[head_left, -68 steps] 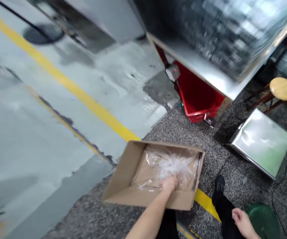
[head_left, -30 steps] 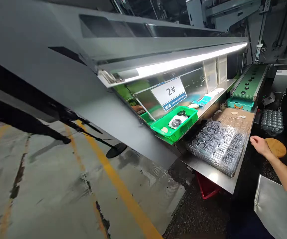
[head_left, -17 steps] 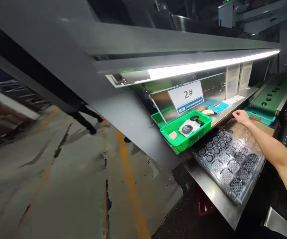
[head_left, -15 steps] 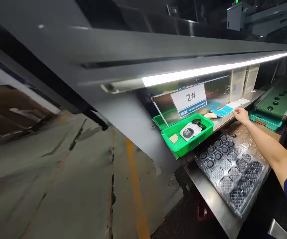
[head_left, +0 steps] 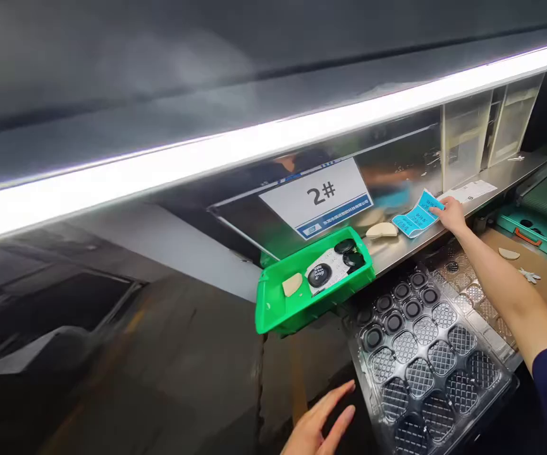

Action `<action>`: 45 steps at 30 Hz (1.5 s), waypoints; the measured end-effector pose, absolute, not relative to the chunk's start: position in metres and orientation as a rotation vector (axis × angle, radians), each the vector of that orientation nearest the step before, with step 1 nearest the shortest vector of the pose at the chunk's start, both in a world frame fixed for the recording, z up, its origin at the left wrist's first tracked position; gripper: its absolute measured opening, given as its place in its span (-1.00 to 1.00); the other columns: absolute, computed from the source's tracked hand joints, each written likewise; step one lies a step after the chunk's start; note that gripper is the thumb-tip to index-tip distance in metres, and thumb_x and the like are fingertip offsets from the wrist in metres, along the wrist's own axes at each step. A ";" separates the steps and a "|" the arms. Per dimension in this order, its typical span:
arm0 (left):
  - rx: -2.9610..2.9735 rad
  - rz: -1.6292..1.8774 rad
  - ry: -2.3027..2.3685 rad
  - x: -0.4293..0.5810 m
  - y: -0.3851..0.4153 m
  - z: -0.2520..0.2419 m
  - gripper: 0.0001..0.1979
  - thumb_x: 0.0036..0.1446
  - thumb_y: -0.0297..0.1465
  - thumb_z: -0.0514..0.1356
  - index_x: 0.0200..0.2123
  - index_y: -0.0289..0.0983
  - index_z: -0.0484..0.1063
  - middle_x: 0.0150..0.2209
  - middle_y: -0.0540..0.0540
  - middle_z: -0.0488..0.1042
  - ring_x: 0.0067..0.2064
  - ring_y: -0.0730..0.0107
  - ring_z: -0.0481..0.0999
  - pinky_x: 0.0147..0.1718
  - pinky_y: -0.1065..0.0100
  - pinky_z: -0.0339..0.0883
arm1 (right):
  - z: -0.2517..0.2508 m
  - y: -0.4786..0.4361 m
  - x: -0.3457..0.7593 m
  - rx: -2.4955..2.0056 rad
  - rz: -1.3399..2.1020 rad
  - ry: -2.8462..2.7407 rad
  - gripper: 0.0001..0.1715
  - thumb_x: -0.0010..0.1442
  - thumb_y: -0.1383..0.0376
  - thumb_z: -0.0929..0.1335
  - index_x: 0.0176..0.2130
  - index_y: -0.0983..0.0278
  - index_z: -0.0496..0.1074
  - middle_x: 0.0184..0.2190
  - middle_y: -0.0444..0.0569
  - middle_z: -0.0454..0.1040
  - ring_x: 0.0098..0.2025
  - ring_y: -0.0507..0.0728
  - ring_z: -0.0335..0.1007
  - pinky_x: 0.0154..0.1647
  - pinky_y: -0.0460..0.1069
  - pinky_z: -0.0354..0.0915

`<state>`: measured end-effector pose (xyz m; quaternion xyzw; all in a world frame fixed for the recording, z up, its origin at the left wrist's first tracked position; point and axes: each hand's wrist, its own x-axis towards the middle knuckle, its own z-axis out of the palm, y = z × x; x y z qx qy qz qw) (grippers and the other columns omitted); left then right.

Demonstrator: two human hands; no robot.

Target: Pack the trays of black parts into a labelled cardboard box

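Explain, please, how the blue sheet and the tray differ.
The blue sheet is opaque and printed; the tray is clear and pocketed. The blue sheet is smaller than the tray. The right hand pinches the blue sheet; the left hand, fingers apart, is beside the tray.

The 2# sign point(head_left: 318, 196) stands behind the plastic bin point(head_left: 323, 302). Right of the bin, the label sheet point(head_left: 411, 222) lies on the metal shelf point(head_left: 399, 254), beneath the right hand point(head_left: 452, 215). The blister tray point(head_left: 420, 377) lies before the shelf, right of the left hand point(head_left: 320, 422).
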<state>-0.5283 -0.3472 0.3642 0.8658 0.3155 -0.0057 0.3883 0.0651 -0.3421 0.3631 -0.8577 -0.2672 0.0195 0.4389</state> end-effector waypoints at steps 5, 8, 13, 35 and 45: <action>2.390 0.251 0.400 -0.375 -0.333 0.455 -0.67 0.39 -0.18 0.18 0.07 -0.12 0.64 0.02 -0.09 0.71 0.01 0.26 0.72 0.01 0.37 0.63 | 0.363 -0.352 0.073 -2.142 0.031 -0.854 -0.68 0.29 0.08 0.44 -0.36 0.27 0.51 -0.42 -0.06 0.48 -0.34 0.11 0.29 -0.24 -0.02 0.19; 2.461 0.345 0.330 -0.275 -0.313 0.474 -0.70 0.37 -0.19 0.19 -0.02 -0.17 0.67 -0.05 -0.11 0.73 -0.03 0.23 0.72 0.06 0.25 0.61 | 0.362 -0.352 0.077 -2.139 0.070 -0.942 -0.65 0.31 0.09 0.41 -0.38 0.27 0.52 -0.46 -0.07 0.46 -0.36 0.10 0.25 -0.28 -0.03 0.15; 2.514 0.441 0.438 -0.128 -0.256 0.464 -0.48 0.27 -0.28 0.26 0.27 -0.30 0.47 0.29 -0.28 0.51 0.26 0.05 0.54 0.27 0.06 0.43 | 0.360 -0.357 0.085 -2.023 0.192 -1.013 -0.64 0.24 0.09 0.44 -0.42 0.31 0.57 -0.54 -0.15 0.41 -0.42 0.04 0.23 -0.33 -0.04 0.11; 2.134 0.034 0.503 -0.038 -0.212 0.396 -0.51 -0.27 -0.14 0.56 -0.36 -0.32 0.53 -0.44 0.01 0.52 -0.38 0.39 0.44 -0.34 0.35 0.36 | 0.340 -0.380 0.107 -1.669 0.187 -0.634 -0.66 0.21 0.07 0.45 -0.18 0.23 0.69 -0.20 -0.02 0.68 -0.19 0.18 0.56 -0.02 0.08 0.48; 2.511 0.007 0.604 -0.032 -0.205 0.399 -0.81 0.08 -0.30 0.32 -0.45 -0.27 0.43 -0.49 0.03 0.42 -0.43 0.45 0.32 -0.40 0.39 0.18 | 0.361 -0.376 0.130 -1.497 -0.046 -0.527 -0.49 0.24 -0.05 0.41 -0.09 0.30 0.65 -0.11 0.06 0.65 -0.10 0.20 0.54 0.09 0.11 0.50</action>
